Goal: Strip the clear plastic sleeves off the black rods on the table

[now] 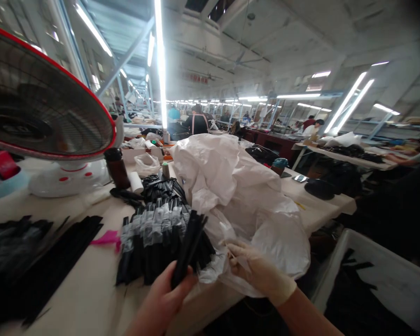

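My left hand (168, 296), bare, is closed around a bundle of narrow black strips (189, 242) that tilts up above the table edge. My right hand (257, 273) wears a pale glove, and its fingers are pinched together in front of a large crumpled white bag (227, 177). What sits between those fingertips is too blurred to name; thin whitish plastic shows around them. Just beyond my left hand lies a row of black strip bundles (154, 252), each wrapped with clear plastic.
A red-rimmed fan (49, 112) stands at the left, with loose black strips (63, 261) below it. A pink scrap (107, 239) and a dark bottle (117, 168) lie nearer the middle. At lower right is a white bin (388, 261) holding black pieces. People work farther back.
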`<state>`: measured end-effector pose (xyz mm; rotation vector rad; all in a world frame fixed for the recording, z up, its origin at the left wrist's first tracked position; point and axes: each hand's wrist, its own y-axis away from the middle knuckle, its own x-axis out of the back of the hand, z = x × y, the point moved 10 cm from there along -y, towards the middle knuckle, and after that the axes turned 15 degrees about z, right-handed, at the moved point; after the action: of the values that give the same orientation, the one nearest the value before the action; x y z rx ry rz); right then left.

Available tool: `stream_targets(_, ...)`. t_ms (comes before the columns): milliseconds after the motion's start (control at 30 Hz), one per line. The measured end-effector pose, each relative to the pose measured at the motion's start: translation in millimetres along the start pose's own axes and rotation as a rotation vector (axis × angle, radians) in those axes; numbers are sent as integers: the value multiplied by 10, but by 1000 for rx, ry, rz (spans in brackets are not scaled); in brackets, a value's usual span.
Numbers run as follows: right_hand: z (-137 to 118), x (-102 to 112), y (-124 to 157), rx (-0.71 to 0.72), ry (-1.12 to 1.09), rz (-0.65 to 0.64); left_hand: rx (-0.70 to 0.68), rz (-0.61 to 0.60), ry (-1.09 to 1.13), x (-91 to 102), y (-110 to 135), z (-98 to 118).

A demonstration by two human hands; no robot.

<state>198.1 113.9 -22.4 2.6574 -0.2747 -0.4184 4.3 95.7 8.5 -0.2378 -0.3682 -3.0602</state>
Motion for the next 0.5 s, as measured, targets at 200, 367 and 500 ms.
stream_targets(200, 285, -577, 547, -87, 80, -283, -144, 6, 39, -434, -232, 309)
stream_targets(367, 554, -585, 833, -110, 336, -421, -239, 36, -16, -459, -320, 434)
stream_targets(500, 442, -541, 855, -132, 206, -396, -274, -55, -68, -607, -314, 531)
